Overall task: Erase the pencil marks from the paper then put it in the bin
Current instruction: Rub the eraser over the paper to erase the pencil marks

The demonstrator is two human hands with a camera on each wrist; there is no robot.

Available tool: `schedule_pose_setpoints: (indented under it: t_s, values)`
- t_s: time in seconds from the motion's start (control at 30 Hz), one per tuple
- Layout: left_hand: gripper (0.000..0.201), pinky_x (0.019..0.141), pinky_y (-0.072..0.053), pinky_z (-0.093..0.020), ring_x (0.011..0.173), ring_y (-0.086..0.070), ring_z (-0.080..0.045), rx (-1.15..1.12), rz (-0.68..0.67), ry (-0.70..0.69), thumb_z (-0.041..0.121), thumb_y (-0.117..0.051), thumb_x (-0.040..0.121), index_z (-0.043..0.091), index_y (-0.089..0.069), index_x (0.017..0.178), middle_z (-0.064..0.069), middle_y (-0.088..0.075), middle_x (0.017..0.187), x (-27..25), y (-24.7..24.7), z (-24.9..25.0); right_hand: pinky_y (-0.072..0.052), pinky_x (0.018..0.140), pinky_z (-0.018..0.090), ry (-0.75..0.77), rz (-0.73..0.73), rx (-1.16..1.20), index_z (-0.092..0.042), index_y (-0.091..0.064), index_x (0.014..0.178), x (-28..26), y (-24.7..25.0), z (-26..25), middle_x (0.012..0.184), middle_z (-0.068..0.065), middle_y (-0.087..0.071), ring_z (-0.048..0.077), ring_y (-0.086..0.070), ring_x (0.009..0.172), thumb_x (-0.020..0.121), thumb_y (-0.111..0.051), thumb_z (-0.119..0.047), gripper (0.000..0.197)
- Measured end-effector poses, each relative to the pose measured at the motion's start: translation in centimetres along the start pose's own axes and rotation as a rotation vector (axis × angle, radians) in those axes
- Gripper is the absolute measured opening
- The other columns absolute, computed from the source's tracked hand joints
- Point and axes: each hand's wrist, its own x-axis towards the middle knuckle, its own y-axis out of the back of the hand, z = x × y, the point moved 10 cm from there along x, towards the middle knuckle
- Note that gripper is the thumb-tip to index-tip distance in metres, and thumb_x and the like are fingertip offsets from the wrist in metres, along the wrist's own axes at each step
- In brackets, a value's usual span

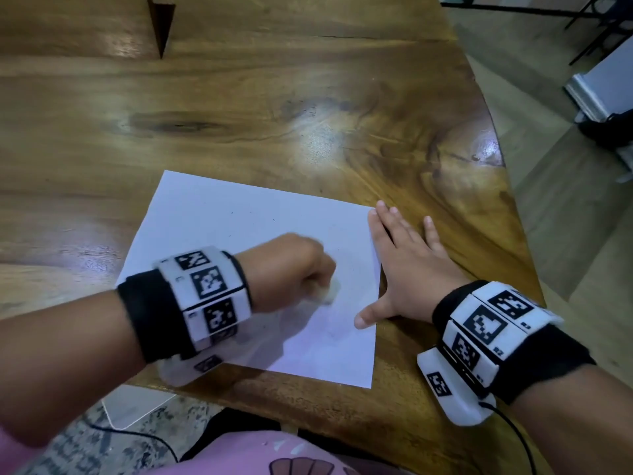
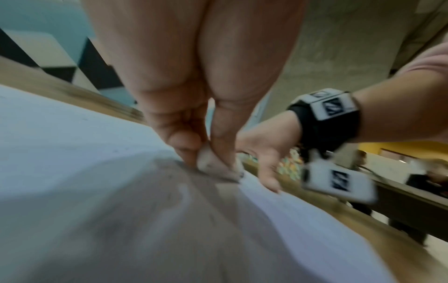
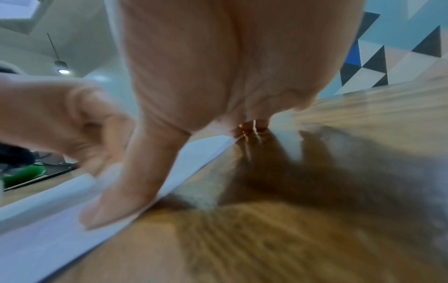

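wooden table [image 1: 239,97], black cable [image 1: 513,430], patterned wall [image 3: 387,57]

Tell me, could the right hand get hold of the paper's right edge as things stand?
Probably yes. The right hand already lies flat along the right edge of the paper, its thumb on the sheet, with nothing between; the left hand with the eraser works further left.

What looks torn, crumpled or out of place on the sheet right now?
Nothing stands out. The paper lies flat and whole on the table; the left hand pinches the eraser against it, the right hand pressing its right edge.

Glare patches on the table [image 1: 315,138]; wrist views motion-blurred, edges warped.
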Motion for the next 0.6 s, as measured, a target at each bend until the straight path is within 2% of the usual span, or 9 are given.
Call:
schedule_pose_setpoints:
  t_s: [0.07, 0.1, 0.2, 0.27, 0.37, 0.47, 0.5, 0.6]
  values:
    - [0.009, 0.072, -0.040, -0.031, 0.082, -0.054, -0.024, -0.001, 0.089, 0.064, 0.019, -0.060, 0.080, 0.010, -0.061, 0.080, -0.001, -0.051, 0.082, 1.2, 1.2, 0.0, 0.019, 0.114, 0.046, -0.002, -0.003, 0.000, -0.014, 0.028, 0.144, -0.1, 0.0, 0.0, 0.151, -0.002, 0.036, 0.011, 0.030, 0.139, 0.051, -0.071, -0.073, 0.149]
    - [0.008, 0.072, -0.039, -0.031, 0.082, -0.054, -0.025, 0.001, 0.089, 0.056, 0.018, -0.059, 0.080, 0.010, -0.060, 0.079, -0.002, -0.051, 0.082, 1.4, 1.0, 0.4, 0.019, 0.114, 0.046, -0.002, -0.006, -0.002, -0.014, 0.028, 0.144, -0.1, 0.0, 0.0, 0.151, -0.002, 0.036, 0.011, 0.030, 0.139, 0.051, -0.071, -0.074, 0.149]
    - [0.006, 0.068, -0.038, -0.029, 0.077, -0.053, -0.022, -0.012, -0.080, -0.045, 0.012, -0.056, 0.079, 0.010, -0.060, 0.076, -0.004, -0.056, 0.081, -0.2, -2.1, 2.3, 0.018, 0.114, 0.047, -0.002, -0.010, 0.000, -0.014, 0.028, 0.144, 0.0, -0.1, 0.0, 0.151, -0.002, 0.036, 0.011, 0.031, 0.139, 0.050, -0.070, -0.075, 0.149]
    - [0.009, 0.067, -0.037, -0.025, 0.073, -0.053, -0.017, -0.087, -0.197, -0.028, 0.012, -0.055, 0.081, 0.009, -0.062, 0.076, -0.002, -0.058, 0.083, -1.7, -4.1, 2.3, 0.018, 0.114, 0.047, -0.001, -0.009, 0.000, -0.014, 0.029, 0.144, 0.0, -0.1, 0.0, 0.151, -0.002, 0.037, 0.011, 0.031, 0.139, 0.050, -0.070, -0.075, 0.150]
    - [0.007, 0.068, -0.040, -0.026, 0.075, -0.054, -0.018, 0.001, -0.108, -0.074, 0.012, -0.057, 0.079, 0.011, -0.061, 0.073, -0.002, -0.057, 0.082, -0.8, -2.9, 2.6, 0.018, 0.114, 0.047, 0.001, -0.004, -0.003, -0.014, 0.029, 0.144, 0.0, -0.1, 0.0, 0.151, -0.001, 0.036, 0.012, 0.031, 0.139, 0.050, -0.070, -0.075, 0.149]
    - [0.006, 0.064, -0.032, -0.026, 0.072, -0.049, -0.020, 0.021, 0.016, -0.057, 0.012, -0.058, 0.079, 0.009, -0.063, 0.078, -0.001, -0.049, 0.077, 0.8, -0.9, 2.6, 0.018, 0.114, 0.047, 0.000, -0.002, -0.005, -0.013, 0.028, 0.144, 0.0, -0.1, 0.0, 0.151, -0.001, 0.036, 0.012, 0.030, 0.140, 0.050, -0.070, -0.075, 0.149]
    - [0.006, 0.064, -0.033, -0.026, 0.072, -0.049, -0.020, 0.011, 0.009, -0.064, 0.013, -0.058, 0.079, 0.010, -0.062, 0.077, -0.001, -0.050, 0.077, 0.7, -1.1, 2.6, 0.018, 0.114, 0.047, 0.000, -0.003, -0.005, -0.014, 0.028, 0.144, 0.0, -0.1, 0.0, 0.151, -0.001, 0.036, 0.012, 0.030, 0.140, 0.050, -0.070, -0.075, 0.149]
    - [0.012, 0.068, -0.043, -0.026, 0.077, -0.056, -0.016, -0.042, -0.122, -0.068, 0.023, -0.057, 0.079, 0.014, -0.063, 0.075, 0.001, -0.058, 0.083, -1.7, -3.6, 2.4, 0.020, 0.114, 0.046, 0.005, -0.002, 0.008, -0.015, 0.028, 0.144, 0.1, -0.1, 0.0, 0.151, -0.003, 0.037, 0.011, 0.031, 0.139, 0.050, -0.070, -0.075, 0.149]
